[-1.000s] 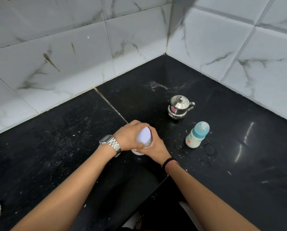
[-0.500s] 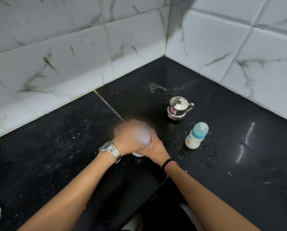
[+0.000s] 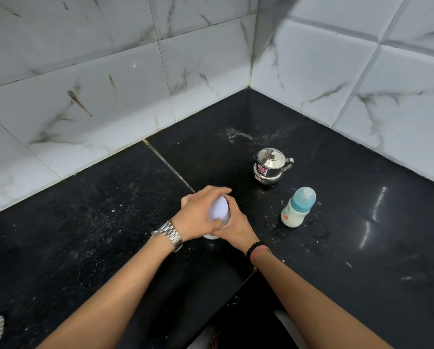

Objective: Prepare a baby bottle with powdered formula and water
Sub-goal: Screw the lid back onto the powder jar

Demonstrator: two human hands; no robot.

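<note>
While both hands grip the white jar (image 3: 219,212) | left hand (image 3: 201,210) on lid | right hand (image 3: 233,224) round body

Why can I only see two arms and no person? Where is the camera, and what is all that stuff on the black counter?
The camera sits on the person's head and looks down, so you see only their arms, as if through their eyes. There is no machine here, just two bare hands.

The left hand, the one with the silver watch, curls over the white lid of a small jar. The right hand, with bracelets on its wrist, holds the jar's side. The jar stands on the black counter.

Further right stands a baby bottle with a blue top. Behind it is a small shiny steel pot with a lid and handle. White tiled walls meet in the corner.
</note>
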